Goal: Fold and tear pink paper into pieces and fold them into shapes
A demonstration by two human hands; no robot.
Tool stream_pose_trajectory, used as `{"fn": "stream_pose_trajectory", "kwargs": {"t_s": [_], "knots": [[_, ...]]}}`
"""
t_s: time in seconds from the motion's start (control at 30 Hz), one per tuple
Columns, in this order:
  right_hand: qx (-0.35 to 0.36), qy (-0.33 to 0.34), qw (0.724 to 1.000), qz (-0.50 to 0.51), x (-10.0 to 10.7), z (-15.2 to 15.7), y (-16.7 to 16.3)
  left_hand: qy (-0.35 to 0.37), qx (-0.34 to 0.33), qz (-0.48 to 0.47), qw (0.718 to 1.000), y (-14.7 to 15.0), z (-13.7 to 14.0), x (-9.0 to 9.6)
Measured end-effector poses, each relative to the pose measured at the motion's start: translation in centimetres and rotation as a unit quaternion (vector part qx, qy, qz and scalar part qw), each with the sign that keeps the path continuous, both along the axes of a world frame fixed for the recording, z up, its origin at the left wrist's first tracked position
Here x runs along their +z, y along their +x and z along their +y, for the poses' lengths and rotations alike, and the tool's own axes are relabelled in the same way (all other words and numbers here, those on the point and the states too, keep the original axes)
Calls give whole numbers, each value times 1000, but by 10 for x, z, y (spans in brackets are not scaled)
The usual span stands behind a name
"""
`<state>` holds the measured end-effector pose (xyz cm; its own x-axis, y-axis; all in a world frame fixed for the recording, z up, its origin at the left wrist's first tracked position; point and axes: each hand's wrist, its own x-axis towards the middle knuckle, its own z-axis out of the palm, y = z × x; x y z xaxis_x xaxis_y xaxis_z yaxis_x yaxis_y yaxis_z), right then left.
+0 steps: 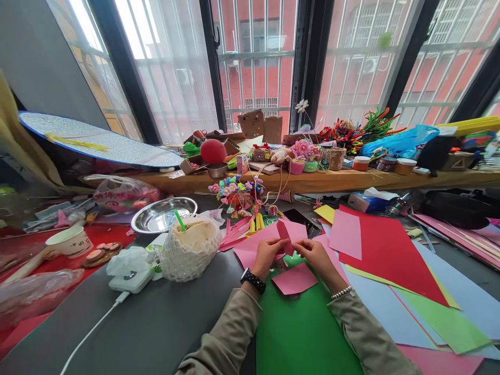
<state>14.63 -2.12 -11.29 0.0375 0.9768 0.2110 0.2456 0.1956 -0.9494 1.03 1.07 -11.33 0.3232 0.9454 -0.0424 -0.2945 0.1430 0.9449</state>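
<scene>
Between both hands is a small folded strip of pink paper (284,233), standing upright above the work surface. My left hand (269,253), with a dark watch at the wrist, pinches its lower left part. From the other side my right hand (315,255), wearing a beaded bracelet, pinches the strip's lower right edge. Just below the hands, a small pink paper rectangle (295,279) rests over a green sheet (300,328). Larger pink sheets (250,250) lie behind and beneath the fingers.
At right, a red sheet (385,245) overlaps several coloured papers. On the left are a coconut with a green straw (191,247), a metal bowl (164,214) and a white charger with a cable (130,281). Craft flowers (238,195) stand before a cluttered window ledge (312,182).
</scene>
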Motion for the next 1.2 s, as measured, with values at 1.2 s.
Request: {"fn": "stream_pose_trajectory", "kwargs": {"t_s": [1.2], "knots": [[-24,-37,998,36,-5,2,4,-55,14,-2,998,0,-5,4]]}}
